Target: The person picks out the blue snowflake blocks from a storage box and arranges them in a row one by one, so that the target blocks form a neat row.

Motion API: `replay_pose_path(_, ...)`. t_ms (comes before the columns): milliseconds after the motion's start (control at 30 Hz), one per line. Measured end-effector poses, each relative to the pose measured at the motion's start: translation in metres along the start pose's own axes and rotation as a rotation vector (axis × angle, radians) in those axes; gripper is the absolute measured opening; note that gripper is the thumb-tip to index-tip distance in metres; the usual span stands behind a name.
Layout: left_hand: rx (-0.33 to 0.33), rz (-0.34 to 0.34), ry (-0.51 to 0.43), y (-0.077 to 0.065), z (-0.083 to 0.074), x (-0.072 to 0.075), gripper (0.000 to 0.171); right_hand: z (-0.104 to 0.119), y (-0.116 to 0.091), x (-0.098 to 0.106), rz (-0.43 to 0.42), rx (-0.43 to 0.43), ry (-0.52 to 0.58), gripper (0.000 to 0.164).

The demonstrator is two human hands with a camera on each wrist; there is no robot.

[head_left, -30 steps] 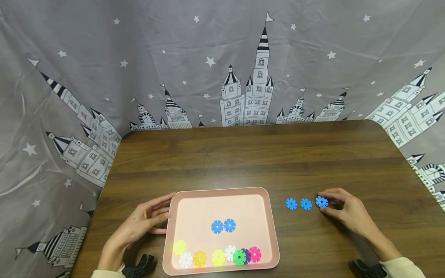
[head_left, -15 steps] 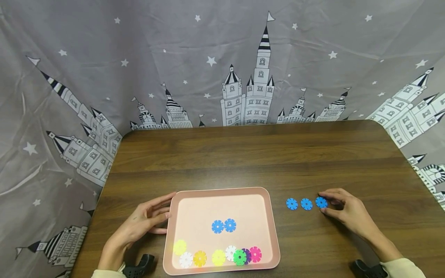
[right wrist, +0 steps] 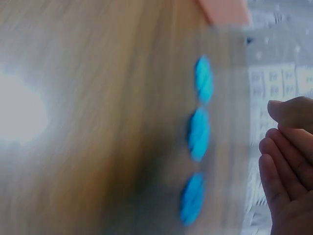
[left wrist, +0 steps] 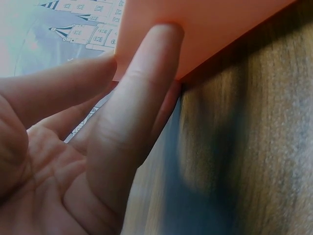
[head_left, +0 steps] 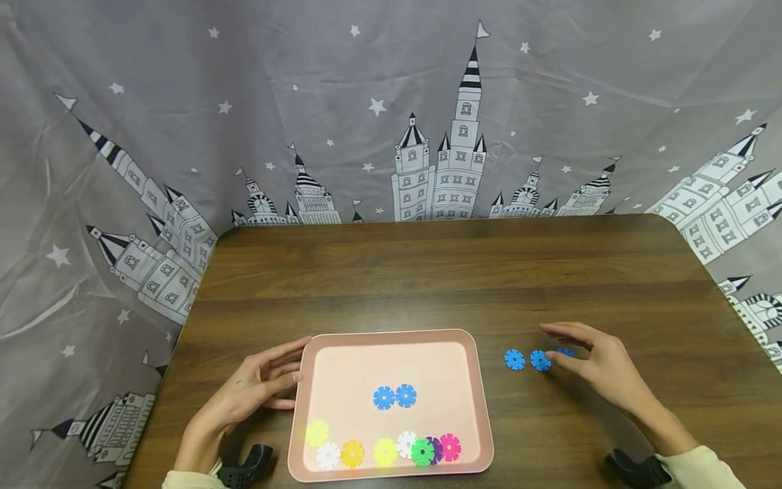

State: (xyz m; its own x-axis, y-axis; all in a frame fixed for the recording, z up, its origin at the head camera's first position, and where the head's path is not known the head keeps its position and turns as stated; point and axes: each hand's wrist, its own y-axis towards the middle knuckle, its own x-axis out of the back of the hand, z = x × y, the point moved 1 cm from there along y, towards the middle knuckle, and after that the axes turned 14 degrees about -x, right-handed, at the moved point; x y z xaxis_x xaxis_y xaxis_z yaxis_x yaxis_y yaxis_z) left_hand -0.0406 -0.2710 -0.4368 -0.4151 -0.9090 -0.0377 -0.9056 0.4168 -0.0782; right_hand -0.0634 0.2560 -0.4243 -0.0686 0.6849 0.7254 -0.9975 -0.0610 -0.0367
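Observation:
My left hand touches the left side of a pink tray. In the left wrist view, the thumb lies against the tray's outer wall, with fairly straight fingers beside it. My right hand hovers over a row of blue notched discs, holding nothing. The left disc and middle disc show well; the right disc is partly behind the hand. The right wrist view, though blurred, has all three discs lying apart from the fingers.
Inside the tray lie two blue discs side by side. Along its front are several others, among them a yellow disc, an orange disc, a green disc and a pink disc. A castle-print curtain hangs behind the wooden table.
My right hand has let go of the right-hand blue disc, which stays in the row. The hand has lifted and shifted slightly left. The left hand keeps its place at the tray.

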Motion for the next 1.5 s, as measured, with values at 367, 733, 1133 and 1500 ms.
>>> replay_pose_path(367, -0.013, 0.013, -0.001, 0.0, 0.003, 0.002, 0.063, 0.062, 0.01, -0.035, 0.141, 0.12, 0.095, 0.038)
replay_pose_path(733, 0.002, -0.001, -0.002, 0.001, 0.002, 0.002, 0.063, 0.094, 0.018, -0.069, 0.255, 0.223, 0.116, 0.039)
replay_pose_path(1133, -0.019, 0.013, -0.005, 0.001, 0.004, 0.004, 0.063, 0.112, 0.013, -0.098, 0.416, 0.181, 0.113, 0.037)
replay_pose_path(1500, -0.03, 0.017, 0.002, 0.0, 0.003, 0.005, 0.062, 0.122, 0.013, -0.119, 0.557, 0.212, 0.153, 0.037)
